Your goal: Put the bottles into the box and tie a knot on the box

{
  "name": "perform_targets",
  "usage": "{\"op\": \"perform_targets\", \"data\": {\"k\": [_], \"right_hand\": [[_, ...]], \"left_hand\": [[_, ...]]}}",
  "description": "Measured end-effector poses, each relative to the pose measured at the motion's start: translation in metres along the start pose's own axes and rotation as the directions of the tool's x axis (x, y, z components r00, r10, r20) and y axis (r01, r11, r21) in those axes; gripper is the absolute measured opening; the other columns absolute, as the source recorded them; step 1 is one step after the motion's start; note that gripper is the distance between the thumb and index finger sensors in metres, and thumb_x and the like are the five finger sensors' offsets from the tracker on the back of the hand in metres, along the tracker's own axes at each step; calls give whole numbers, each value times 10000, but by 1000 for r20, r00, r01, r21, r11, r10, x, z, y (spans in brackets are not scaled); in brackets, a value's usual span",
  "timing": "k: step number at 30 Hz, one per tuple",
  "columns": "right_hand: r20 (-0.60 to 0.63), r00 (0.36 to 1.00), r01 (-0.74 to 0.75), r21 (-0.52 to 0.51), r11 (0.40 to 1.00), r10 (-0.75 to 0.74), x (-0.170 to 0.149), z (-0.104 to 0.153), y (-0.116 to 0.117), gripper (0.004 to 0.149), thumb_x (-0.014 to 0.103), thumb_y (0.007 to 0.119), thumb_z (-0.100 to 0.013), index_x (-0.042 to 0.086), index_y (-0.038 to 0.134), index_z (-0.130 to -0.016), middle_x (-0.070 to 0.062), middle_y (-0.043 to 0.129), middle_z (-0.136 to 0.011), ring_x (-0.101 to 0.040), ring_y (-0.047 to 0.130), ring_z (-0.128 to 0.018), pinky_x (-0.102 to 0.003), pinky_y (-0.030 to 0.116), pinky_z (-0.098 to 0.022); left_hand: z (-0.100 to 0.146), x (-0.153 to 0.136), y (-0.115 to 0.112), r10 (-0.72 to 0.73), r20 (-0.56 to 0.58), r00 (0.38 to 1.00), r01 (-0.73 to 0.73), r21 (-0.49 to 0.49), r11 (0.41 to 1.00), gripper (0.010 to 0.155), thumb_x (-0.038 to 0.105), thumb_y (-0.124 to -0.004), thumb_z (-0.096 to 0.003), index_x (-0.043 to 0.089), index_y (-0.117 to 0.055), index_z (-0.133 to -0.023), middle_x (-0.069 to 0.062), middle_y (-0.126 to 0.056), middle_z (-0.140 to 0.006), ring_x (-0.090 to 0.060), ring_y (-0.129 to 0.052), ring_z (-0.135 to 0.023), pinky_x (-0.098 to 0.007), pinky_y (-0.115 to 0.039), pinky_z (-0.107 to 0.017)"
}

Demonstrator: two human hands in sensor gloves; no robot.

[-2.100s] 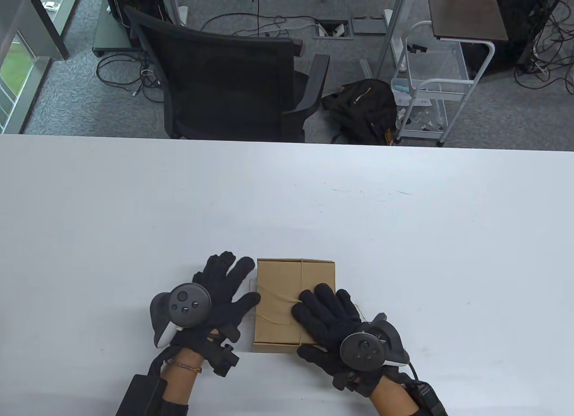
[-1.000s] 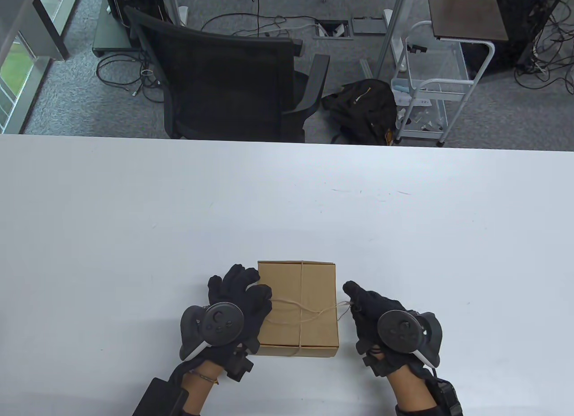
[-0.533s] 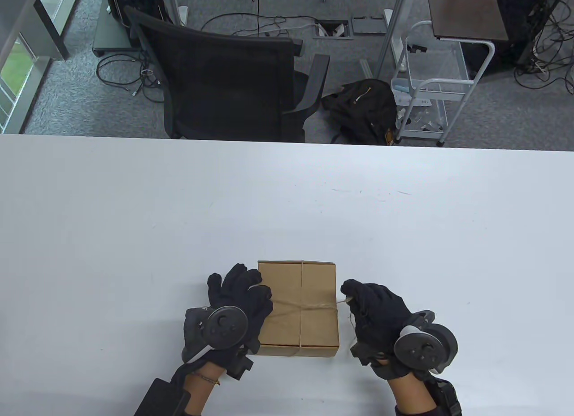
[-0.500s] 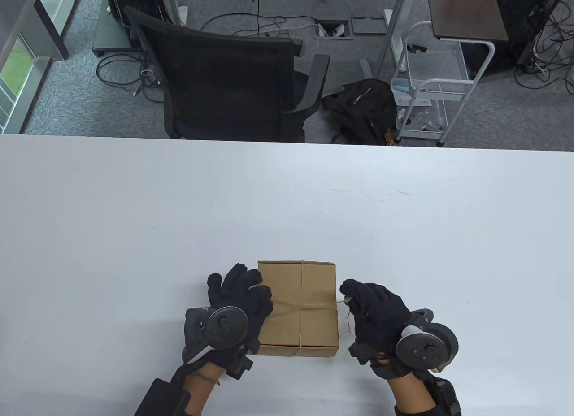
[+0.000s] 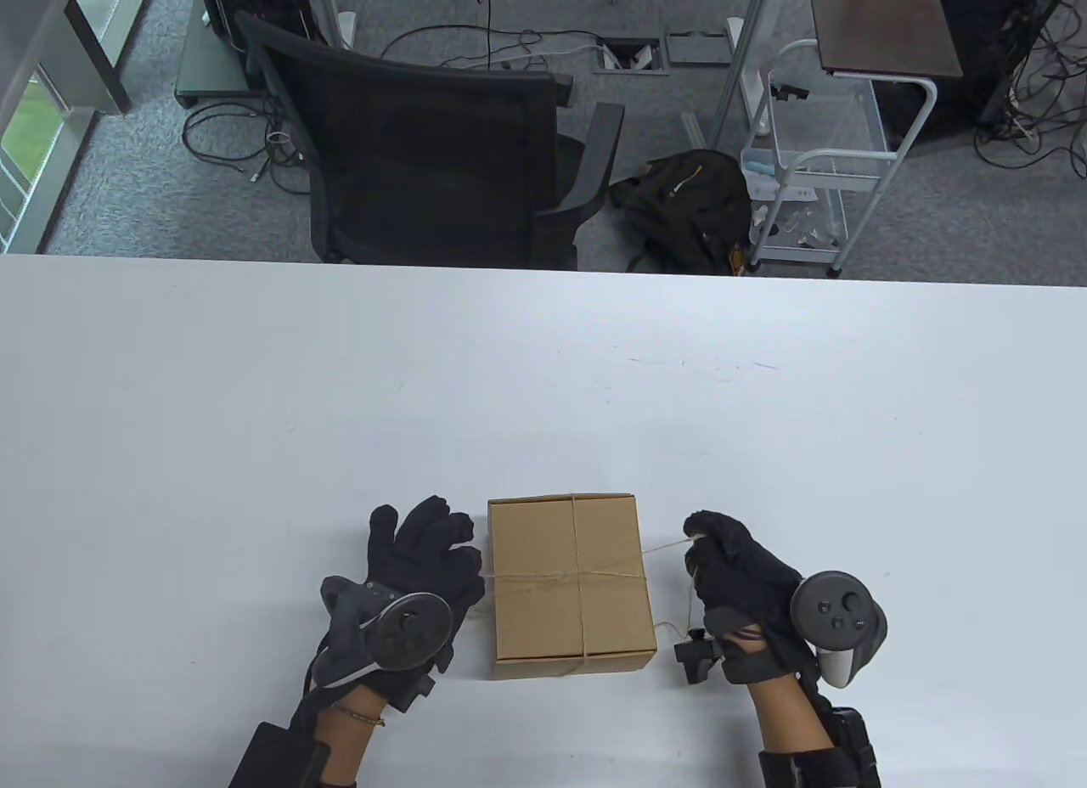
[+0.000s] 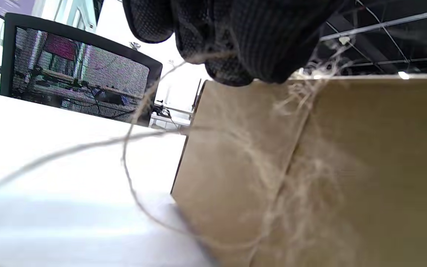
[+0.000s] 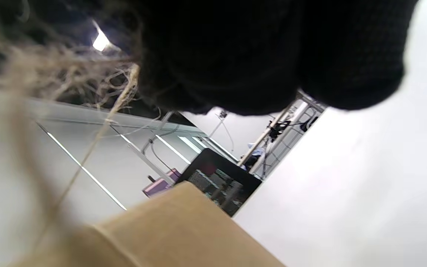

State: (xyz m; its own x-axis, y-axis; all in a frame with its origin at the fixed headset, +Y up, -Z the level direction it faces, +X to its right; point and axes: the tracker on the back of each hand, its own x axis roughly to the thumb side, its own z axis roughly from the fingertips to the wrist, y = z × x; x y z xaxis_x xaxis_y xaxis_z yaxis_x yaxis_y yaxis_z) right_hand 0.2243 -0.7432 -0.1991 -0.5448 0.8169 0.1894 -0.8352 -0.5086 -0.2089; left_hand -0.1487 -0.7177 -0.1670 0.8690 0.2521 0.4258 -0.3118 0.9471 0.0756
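The fingers (image 5: 709, 533) of the right hand (image 5: 743, 580) and left hand (image 5: 420, 559) each pinch an end of the twine (image 5: 552, 577) crossing the closed box (image 5: 569, 584) on the counter (image 5: 255, 414), so they should pull evenly outward, low, seating the knot centrally without tipping it.

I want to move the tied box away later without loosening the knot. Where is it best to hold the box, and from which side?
Probably grip the box by its near and far walls, coming from above. The twine leaves both side walls toward the left hand and right hand, so those sides are occupied.
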Motion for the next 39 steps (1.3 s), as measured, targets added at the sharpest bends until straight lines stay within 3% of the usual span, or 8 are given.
{"op": "perform_targets", "data": {"k": [10, 14, 18, 22, 26, 33, 36, 39], "right_hand": [[-26, 973, -228, 22, 973, 229, -11, 4, 8, 401, 243, 781, -441, 70, 913, -778, -74, 1023, -419, -177, 988, -230, -464, 887, -302], [-16, 957, -288, 36, 957, 289, -13, 4, 10, 400, 239, 782, -442, 69, 910, -781, -82, 1021, -425, -188, 988, -241, -473, 881, -310], [15, 938, -348, 43, 937, 347, -9, 5, 14, 400, 236, 781, -443, 69, 909, -782, -86, 1019, -430, -194, 987, -246, -478, 878, -316], [21, 920, -391, 49, 919, 390, -10, 5, 17, 399, 233, 781, -443, 66, 908, -782, -88, 1019, -430, -196, 988, -247, -481, 877, -317], [0, 914, -405, 46, 913, 406, -12, 6, 16, 400, 232, 782, -444, 62, 907, -783, -90, 1018, -431, -198, 989, -248, -482, 877, -317], [0, 895, -445, 57, 894, 446, -11, 7, 20, 400, 230, 782, -444, 57, 908, -782, -93, 1018, -433, -201, 989, -251, -485, 875, -318], [9, 885, -466, 57, 883, 466, -10, 8, 22, 399, 228, 782, -443, 57, 908, -781, -93, 1018, -432, -203, 989, -251, -485, 875, -318], [25, 871, -492, 60, 869, 491, -8, 8, 24, 400, 228, 782, -443, 56, 907, -781, -94, 1017, -432, -202, 989, -250, -485, 875, -316]], "left_hand": [[0, -8, -6, 34, 57, 998, -28, -105, 994, 463, 321, -928, -448, 68, -917, -835, -166, -595, -1168, -479, -772, -1018, -584, -686, -740], [3, -22, 4, 361, 84, 929, -367, 91, 926, 437, 267, -922, -424, 26, -907, -788, -197, -623, -1119, -396, -1003, -865, -442, -917, -603], [1, -30, 3, 594, 68, 802, -596, 18, 803, 431, 248, -858, -463, 72, -834, -856, -244, -710, -1080, -368, -1116, -698, -403, -1013, -468], [1, -34, 1, 636, 20, 771, -636, -13, 771, 449, 321, -810, -512, 203, -775, -943, -177, -990, -882, -258, -1157, -307, -337, -990, -196], [-1, -33, 7, 543, -19, 839, -543, -80, 836, 461, 340, -879, -499, 183, -833, -930, -88, -1094, -547, -144, -1050, -103, -293, -919, -60], [5, -41, 15, 336, -108, 936, -336, 17, 942, 616, 436, -897, -468, 177, -814, -1020, -77, -1099, -522, -119, -1004, -50, -280, -897, -25], [3, -41, 8, 194, -252, 948, -225, -104, 969, 560, 400, -857, -504, 159, -838, -1008, -94, -1104, -554, -114, -1009, -54, -273, -901, -29], [-4, -37, -6, 104, -223, 969, -172, -310, 935, 535, 376, -917, -481, 173, -884, -975, -95, -1120, -566, -102, -1017, -45, -263, -908, -23]]}}
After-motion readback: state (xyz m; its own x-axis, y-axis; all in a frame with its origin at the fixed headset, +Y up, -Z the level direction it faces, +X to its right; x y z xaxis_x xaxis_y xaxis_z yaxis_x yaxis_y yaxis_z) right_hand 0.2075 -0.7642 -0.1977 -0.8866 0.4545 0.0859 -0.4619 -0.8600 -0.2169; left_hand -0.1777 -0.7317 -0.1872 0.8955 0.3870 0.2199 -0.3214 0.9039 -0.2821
